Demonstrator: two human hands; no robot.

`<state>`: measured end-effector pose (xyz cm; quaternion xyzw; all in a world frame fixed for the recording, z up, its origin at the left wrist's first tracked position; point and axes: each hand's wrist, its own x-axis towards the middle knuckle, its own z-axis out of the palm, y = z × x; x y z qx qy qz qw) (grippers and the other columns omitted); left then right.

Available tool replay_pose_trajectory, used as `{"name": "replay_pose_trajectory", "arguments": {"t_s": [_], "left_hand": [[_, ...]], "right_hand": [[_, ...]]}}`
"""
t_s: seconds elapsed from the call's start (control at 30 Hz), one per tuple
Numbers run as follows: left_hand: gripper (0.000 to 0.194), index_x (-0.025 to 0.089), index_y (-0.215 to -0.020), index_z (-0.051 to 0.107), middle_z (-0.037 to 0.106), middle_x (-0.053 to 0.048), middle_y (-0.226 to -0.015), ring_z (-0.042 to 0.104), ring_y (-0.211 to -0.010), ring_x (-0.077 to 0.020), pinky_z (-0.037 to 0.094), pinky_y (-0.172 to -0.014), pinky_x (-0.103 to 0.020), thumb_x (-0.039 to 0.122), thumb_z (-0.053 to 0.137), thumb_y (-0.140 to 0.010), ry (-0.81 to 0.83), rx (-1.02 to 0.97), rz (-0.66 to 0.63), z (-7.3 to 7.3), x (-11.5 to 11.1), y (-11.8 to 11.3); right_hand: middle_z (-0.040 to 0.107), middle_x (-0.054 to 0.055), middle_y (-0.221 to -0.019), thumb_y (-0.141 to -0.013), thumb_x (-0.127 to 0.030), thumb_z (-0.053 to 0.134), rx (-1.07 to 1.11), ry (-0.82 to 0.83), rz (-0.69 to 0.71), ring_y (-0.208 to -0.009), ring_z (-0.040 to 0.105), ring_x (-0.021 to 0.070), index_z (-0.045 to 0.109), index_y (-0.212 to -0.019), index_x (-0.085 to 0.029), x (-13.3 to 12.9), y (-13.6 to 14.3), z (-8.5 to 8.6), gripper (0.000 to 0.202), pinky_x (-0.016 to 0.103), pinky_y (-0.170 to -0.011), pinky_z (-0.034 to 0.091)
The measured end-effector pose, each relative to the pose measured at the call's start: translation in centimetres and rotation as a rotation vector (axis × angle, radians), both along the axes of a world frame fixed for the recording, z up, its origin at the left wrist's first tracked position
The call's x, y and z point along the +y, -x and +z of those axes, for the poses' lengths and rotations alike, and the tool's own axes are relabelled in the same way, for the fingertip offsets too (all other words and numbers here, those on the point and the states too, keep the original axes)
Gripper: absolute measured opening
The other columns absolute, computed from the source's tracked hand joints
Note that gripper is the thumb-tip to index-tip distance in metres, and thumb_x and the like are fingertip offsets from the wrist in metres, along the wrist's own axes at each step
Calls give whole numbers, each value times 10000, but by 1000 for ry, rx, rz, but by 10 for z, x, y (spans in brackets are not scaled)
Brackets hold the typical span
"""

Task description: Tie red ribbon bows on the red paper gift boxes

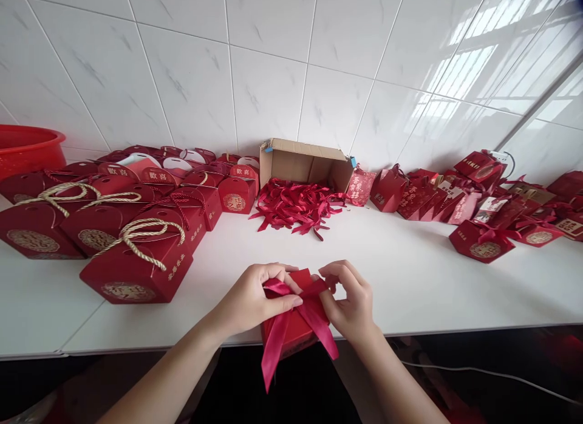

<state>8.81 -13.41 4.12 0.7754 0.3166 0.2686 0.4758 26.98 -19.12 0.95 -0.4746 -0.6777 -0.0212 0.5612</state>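
A small red gift box (298,334) stands at the table's front edge, between my hands. A shiny crimson ribbon (274,345) crosses its top, with two tails hanging down the near side. My left hand (255,296) pinches the ribbon at the middle, thumb on the near side and fingers behind. On the other side, my right hand (348,296) has its thumb and forefinger closed on a ribbon loop at the box's right. The fingers partly cover the knot, so its shape is unclear.
A cardboard carton (310,153) lies on its side by the tiled wall, with loose ribbons (296,205) spilling out. Rope-handled red boxes (141,260) crowd the left, near a red basin (30,147). Ribbon-tied boxes (483,242) sit at the right. A pale cable (478,370) runs below the table.
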Motion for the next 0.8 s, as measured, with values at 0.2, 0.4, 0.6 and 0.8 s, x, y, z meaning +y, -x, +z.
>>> {"name": "replay_pose_trajectory", "arguments": {"t_s": [0.2, 0.4, 0.6, 0.8], "left_hand": [[96, 204, -745, 704, 729, -53, -1049, 584, -1161, -260, 393, -1046, -391, 297, 727, -727, -55, -25, 6, -1, 0, -2], [156, 206, -647, 628, 749, -27, -853, 630, -1087, -235, 251, -1144, -425, 287, 747, -707, -59, -58, -19, -3, 4, -4], [150, 201, -713, 602, 715, -40, -880, 576, -1159, -265, 415, -1010, -398, 266, 738, -707, 11, -66, -48, 1, 4, 1], [212, 207, -859, 544, 625, -12, -903, 609, -942, -193, 469, -893, -342, 249, 706, -728, -61, -77, -45, 3, 3, 1]], "right_hand": [[555, 6, -728, -814, -78, 544, 4, -34, -43, -533, 491, 103, 543, -841, -213, -1, 2, 0, 137, 249, -461, 429], [557, 3, -722, -797, -70, 503, 42, -12, -57, -512, 474, 102, 556, -836, -213, -1, 3, -2, 158, 248, -450, 420], [593, 29, -780, -824, -131, 529, 175, 242, 188, -625, 564, 134, 596, -848, -201, -2, -2, -7, 100, 256, -520, 476], [564, 61, -1002, -837, -229, 595, 199, 483, 447, -827, 573, 168, 597, -1034, -244, -8, -19, 0, 198, 301, -702, 527]]}}
